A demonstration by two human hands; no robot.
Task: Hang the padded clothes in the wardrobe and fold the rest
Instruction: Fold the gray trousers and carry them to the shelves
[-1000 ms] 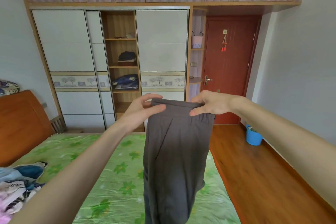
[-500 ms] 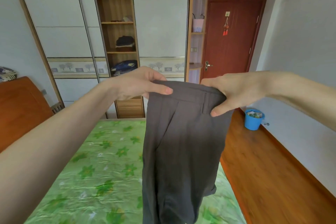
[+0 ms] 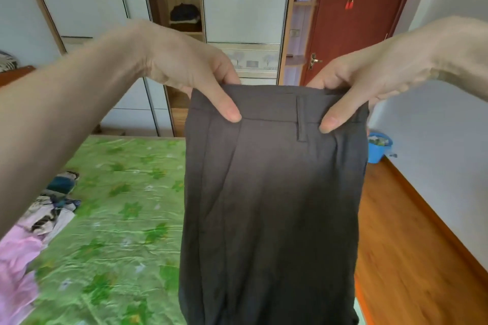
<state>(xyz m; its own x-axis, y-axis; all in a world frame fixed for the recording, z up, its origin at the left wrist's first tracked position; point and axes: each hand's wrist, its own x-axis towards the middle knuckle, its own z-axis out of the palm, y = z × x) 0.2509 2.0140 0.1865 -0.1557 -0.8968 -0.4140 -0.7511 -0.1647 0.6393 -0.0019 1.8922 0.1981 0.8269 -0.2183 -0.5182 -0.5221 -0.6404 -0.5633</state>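
Dark grey trousers (image 3: pixel 269 206) hang by their waistband in front of me, over the right side of the bed. My left hand (image 3: pixel 190 68) pinches the waistband's left corner, thumb on the front. My right hand (image 3: pixel 361 79) pinches the right corner next to a belt loop. The legs drop straight down out of view. A pile of loose clothes (image 3: pixel 39 221), pink and patterned, lies on the bed at the left. The wardrobe (image 3: pixel 171 8) stands beyond the bed with its middle section open, folded dark clothes on its shelves.
The bed (image 3: pixel 113 219) has a green flowered cover and a wooden headboard at the far left. A wooden floor runs along the right side, with a blue bucket (image 3: pixel 379 145) by the wall. A red door (image 3: pixel 356 16) is shut at the back right.
The trousers and both hands have come closer to me and now fill more of the view. My head has tilted down, so the clothes pile shows again at the left.
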